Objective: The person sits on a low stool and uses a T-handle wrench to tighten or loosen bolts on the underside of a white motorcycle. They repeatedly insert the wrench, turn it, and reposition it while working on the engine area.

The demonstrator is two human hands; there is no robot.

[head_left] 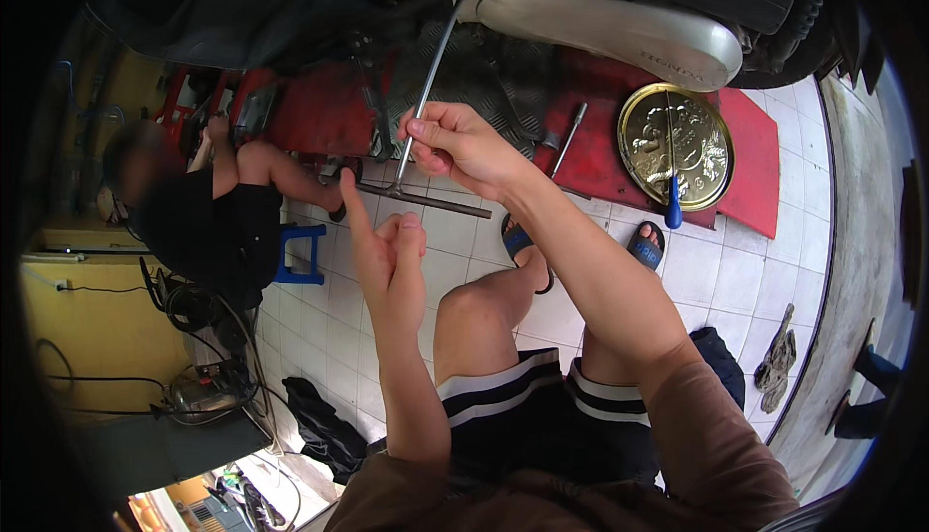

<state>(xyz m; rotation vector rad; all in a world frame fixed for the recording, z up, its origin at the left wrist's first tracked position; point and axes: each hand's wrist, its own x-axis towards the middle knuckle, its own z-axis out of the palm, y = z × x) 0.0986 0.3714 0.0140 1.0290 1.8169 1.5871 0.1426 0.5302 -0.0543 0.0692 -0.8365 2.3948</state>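
Observation:
A long T-handle wrench point(445, 205) slants up from the middle of the view, its far end at the underside of a motorcycle by the silver cover point(610, 33). My right hand point(464, 148) is closed round the steel shaft, a little above the crossbar. Just below that bar is my left hand point(389, 259), with the index finger stretched upward beside the bar's left end and the other fingers partly bent. Nothing shows in its grasp. Whether the left hand touches the bar, I cannot tell. The wrench's tip is hard to make out against the motorcycle.
To the right, a round gold tray point(639, 145) rests on the red platform point(750, 164), with a blue-handled screwdriver point(674, 205) across it. Another metal tool point(573, 135) lies left of the tray. At left, a person point(208, 203) sits near a blue stool point(302, 256).

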